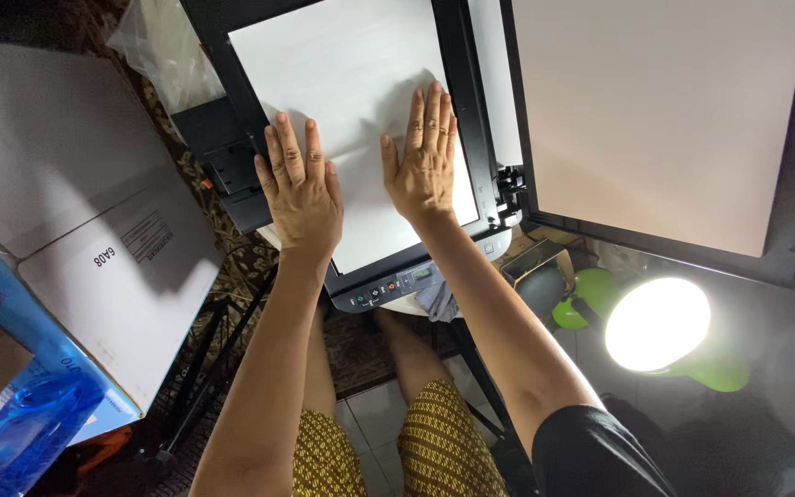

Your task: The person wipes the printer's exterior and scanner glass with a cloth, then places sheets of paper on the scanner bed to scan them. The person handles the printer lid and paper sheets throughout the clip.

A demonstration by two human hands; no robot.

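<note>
Nearest me I see patterned shorts (439,433) and a lit green lamp (660,327) down on my right. Further out, my left hand (301,189) and right hand (423,156) lie flat, fingers spread, gripping nothing, both pressing a white sheet of paper (361,101) onto the scanner (388,293) bed. Beyond stands its raised lid (664,120); a white carton (94,239) sits left
</note>
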